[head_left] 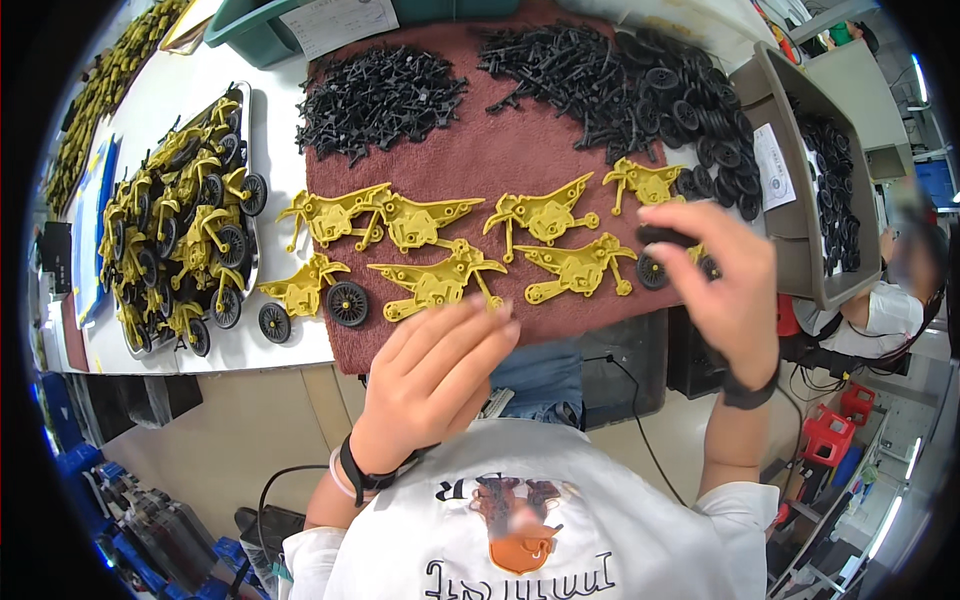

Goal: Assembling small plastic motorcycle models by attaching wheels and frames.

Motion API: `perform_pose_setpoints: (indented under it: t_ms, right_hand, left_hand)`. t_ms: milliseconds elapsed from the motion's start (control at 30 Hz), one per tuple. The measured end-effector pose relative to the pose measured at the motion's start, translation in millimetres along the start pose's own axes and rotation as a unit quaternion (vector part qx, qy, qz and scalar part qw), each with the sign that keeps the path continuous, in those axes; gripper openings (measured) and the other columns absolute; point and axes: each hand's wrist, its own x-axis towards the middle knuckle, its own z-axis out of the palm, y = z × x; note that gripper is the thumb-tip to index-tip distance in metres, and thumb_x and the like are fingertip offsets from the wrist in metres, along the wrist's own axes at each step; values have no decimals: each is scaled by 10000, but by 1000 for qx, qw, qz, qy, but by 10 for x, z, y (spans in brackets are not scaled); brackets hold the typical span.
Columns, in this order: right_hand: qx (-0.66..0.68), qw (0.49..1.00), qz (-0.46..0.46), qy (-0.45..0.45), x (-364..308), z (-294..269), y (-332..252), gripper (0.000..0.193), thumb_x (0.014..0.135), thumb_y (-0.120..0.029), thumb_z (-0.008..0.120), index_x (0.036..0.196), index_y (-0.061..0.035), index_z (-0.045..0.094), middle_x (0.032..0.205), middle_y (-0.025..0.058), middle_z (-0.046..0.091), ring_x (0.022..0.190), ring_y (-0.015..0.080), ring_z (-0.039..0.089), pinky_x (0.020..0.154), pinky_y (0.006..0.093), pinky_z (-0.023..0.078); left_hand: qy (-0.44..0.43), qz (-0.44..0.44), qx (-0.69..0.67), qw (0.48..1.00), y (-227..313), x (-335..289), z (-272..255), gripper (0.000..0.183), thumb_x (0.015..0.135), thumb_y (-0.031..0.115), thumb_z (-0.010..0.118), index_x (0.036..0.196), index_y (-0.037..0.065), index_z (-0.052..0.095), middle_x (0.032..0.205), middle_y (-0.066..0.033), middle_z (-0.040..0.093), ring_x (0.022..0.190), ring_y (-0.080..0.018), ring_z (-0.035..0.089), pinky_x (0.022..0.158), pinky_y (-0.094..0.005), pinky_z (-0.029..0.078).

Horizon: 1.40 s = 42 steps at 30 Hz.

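Note:
Between thumb and fingers, my right hand (720, 280) pinches a black toy wheel (664, 237) above the right end of the cloth. Under it, partly hidden, lies a yellow toy motorcycle body with a black wheel (652, 271). My left hand (437, 365) is flat, fingers stretched out, at the cloth's front edge. Its fingertips come close to the fork of a yellow motorcycle body (432, 283); I cannot tell whether they touch. Several more yellow bodies (548, 212) lie in two rows. At the left end, one motorcycle (303, 293) has two black wheels.
Heaps of small black parts (380, 98) and black wheels (700, 110) lie along the back of the reddish-brown cloth (480, 150). A metal tray (247, 110) piled with wheeled yellow motorcycles is on the left. Bins stand behind (255, 35) and right (790, 150). Another person sits far right.

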Motion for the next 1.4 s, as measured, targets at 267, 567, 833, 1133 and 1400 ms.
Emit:
perform_pose_setpoints:
  t_ms: [267,567,833,1133,1400]
  right_hand:
    - [63,996,65,26,-375,272,30,275,742,75,704,998,-18,667,928,112,692,823,256,675,704,306,524]
    - [18,988,120,100,-546,260,36,280,753,59,741,1018,-3,671,946,125,705,837,229,685,745,293,532]
    - [4,987,103,120,-607,347,59,286,735,43,766,998,-1,664,902,124,693,796,243,671,717,310,524]
    - [-76,988,38,130,-581,433,104,301,702,24,782,975,-25,665,858,99,670,735,275,613,648,352,487]
    - [-93,990,-5,102,-528,509,93,337,668,-57,815,972,-45,671,829,72,640,730,271,571,643,364,465]
  left_hand:
    - [-74,-63,147,984,-118,-33,-93,325,780,68,679,1104,91,688,1230,-76,648,1217,-290,567,1024,-451,431]
    - [-157,-56,92,982,-51,480,134,607,818,277,699,1362,89,508,1411,-82,509,1317,-299,461,1085,-430,386]
    - [-147,-69,181,970,-89,517,263,591,794,296,712,1336,132,547,1428,-76,492,1310,-292,469,1091,-432,380]
    - [-116,11,127,985,57,427,551,419,766,174,702,1180,139,651,1340,-53,567,1266,-242,525,1047,-405,438]
    - [-114,-23,106,988,-6,347,441,456,785,67,578,1215,194,662,1349,-23,571,1268,-233,525,1050,-395,440]
